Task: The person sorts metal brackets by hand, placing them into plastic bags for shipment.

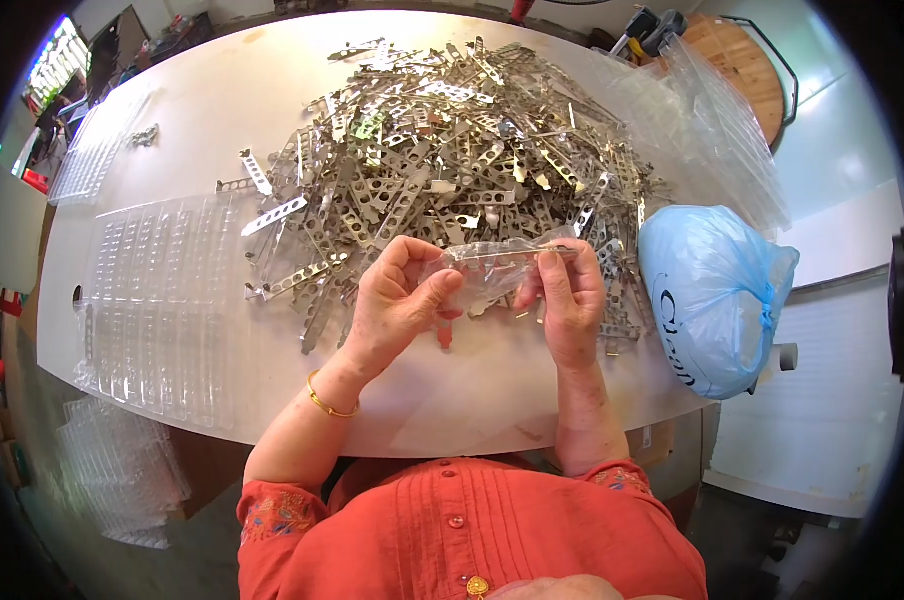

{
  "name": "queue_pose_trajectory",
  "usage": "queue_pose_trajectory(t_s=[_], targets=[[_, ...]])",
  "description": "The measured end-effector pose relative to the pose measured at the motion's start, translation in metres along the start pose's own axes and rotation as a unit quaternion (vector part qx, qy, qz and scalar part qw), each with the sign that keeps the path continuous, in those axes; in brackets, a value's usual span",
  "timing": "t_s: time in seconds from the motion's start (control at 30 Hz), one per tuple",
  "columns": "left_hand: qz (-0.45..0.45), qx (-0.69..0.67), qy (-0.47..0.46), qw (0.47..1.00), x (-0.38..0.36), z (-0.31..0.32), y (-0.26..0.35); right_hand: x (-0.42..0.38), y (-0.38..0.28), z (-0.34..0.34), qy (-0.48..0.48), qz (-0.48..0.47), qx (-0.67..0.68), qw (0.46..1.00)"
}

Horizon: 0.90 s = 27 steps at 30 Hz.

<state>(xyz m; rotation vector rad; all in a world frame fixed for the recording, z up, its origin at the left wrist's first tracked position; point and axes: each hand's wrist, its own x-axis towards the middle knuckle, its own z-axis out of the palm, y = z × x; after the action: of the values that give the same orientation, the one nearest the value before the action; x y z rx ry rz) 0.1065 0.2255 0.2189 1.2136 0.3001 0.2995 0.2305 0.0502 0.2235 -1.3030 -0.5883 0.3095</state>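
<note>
My left hand [402, 300] pinches one end of a crumpled clear plastic bag [492, 262] between thumb and fingers. At the bag's other end, my right hand [572, 300] grips it together with a thin metal bracket [517, 252], seen edge-on along the bag's top. Whether the bracket lies inside the plastic or against it, I cannot tell. Just beyond both hands spreads a large heap of perforated metal brackets [402, 200], strips with rows of round holes. A small red piece [445, 335] shows on the table below the bag.
Clear ribbed plastic trays [162, 300] lie on the white table's left side, with another tray [97, 145] farther back. A tied blue plastic bag [707, 300] stands at the right edge. Clear plastic sheets [707, 130] and a round wooden board [737, 75] are at back right.
</note>
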Motion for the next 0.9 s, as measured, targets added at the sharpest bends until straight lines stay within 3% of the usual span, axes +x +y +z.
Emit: queue_pose_trajectory(t_s=[0.23,0.9], targets=[[-0.001,-0.093,-0.033,0.995,0.002,-0.005,-0.003,0.001,0.003,-0.003,-0.007,0.029,0.040,0.999],[-0.010,-0.069,-0.091,0.993,0.000,-0.005,-0.004,0.001,0.004,-0.001,-0.010,0.107,0.149,0.983]])
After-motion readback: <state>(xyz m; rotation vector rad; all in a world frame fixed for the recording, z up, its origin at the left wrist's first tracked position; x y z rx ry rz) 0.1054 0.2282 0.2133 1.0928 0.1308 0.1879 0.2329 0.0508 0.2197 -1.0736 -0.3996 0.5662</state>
